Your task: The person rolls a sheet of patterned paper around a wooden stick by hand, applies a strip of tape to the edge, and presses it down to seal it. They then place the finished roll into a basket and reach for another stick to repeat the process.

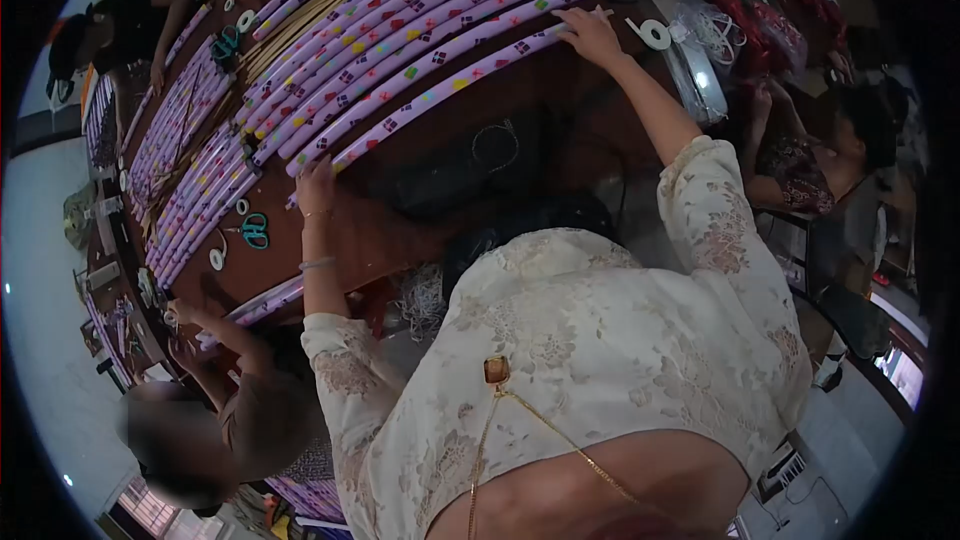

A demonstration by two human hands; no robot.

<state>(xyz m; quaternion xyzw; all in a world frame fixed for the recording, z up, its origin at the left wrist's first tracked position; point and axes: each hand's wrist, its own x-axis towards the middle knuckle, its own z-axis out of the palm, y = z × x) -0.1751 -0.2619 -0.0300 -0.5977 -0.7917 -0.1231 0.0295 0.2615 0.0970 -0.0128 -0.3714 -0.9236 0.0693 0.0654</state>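
Note:
Many long purple rolls with coloured squares lie side by side across a brown table [420,180]. The nearest purple roll [440,90] runs diagonally from lower left to upper right. My left hand [316,185] grips its near end, a bangle on the wrist. My right hand [590,35] reaches out on a straight arm and holds its far end, fingers laid over it. I wear a cream lace top, and a gold chain hangs at my chest.
Teal scissors [256,230] and a white tape ring [217,258] lie left of my left hand; another tape ring [654,34] lies by my right hand. One person sits at the lower left [250,410], another at the right [810,160], a third at the top left [120,30].

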